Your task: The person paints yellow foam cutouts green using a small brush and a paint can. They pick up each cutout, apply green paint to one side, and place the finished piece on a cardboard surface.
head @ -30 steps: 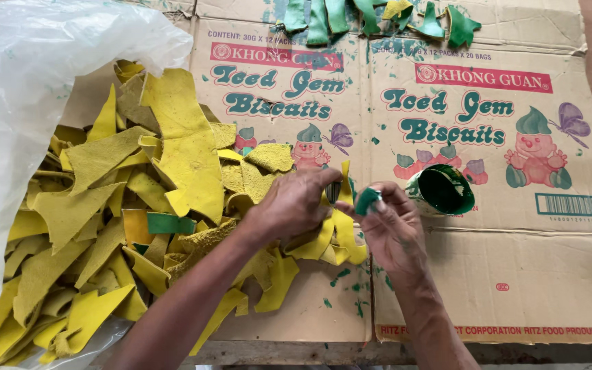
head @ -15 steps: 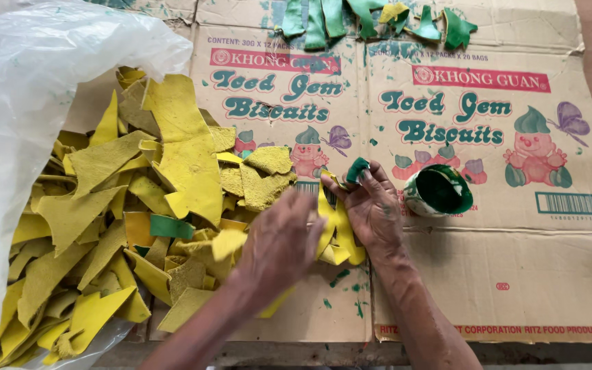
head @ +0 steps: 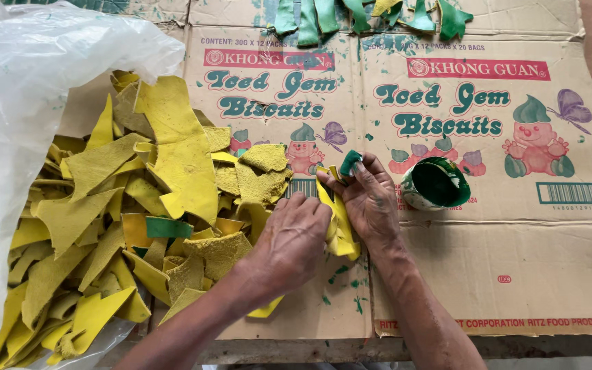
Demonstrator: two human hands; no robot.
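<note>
The left hand [head: 289, 240] presses flat, fingers curled down, on a yellow scrap [head: 340, 229] lying on the flattened cardboard [head: 515, 274], just right of the scrap heap [head: 138, 219]. The right hand [head: 368, 199] pinches a green-tipped dauber [head: 349, 163] against that scrap. A cup of green paint [head: 436, 183] stands just beside the right hand.

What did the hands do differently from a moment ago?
The left hand dropped toward the yellow scrap pile, then came back to press the yellow piece beside the right hand. The right hand kept its green-tipped dauber and slid left, off the green paint cup. The cup, the pile and the cardboard stayed put.
</note>
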